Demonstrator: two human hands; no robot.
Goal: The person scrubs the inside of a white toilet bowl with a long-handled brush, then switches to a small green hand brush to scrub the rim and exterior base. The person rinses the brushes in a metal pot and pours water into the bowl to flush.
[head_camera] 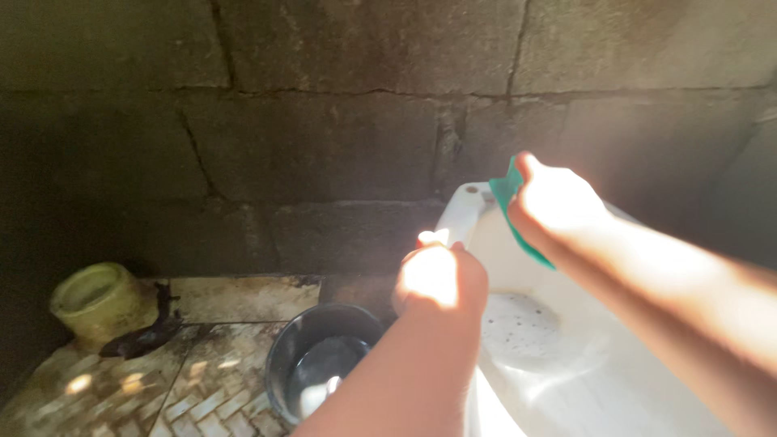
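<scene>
Close under the camera, a white plastic tub [566, 372] fills the lower right, tilted up, with a patch of small holes or dots on its inner face. The left hand [437, 279] is clenched around the tub's near rim, bright in the sun. To its left, on the tiled floor [121, 380], stands a dark bucket [283, 356] with water in it and something pale floating inside. Just beyond, the right hand [558, 202] grips a green cloth [508, 198] and presses it against the tub's upper rim. Farther left on the floor sits a yellowish-green round pipe end [97, 299] with a dark, wet-looking lump just beside it. Behind everything rises a rough wall of grey blocks [324, 121], mostly in shadow.
</scene>
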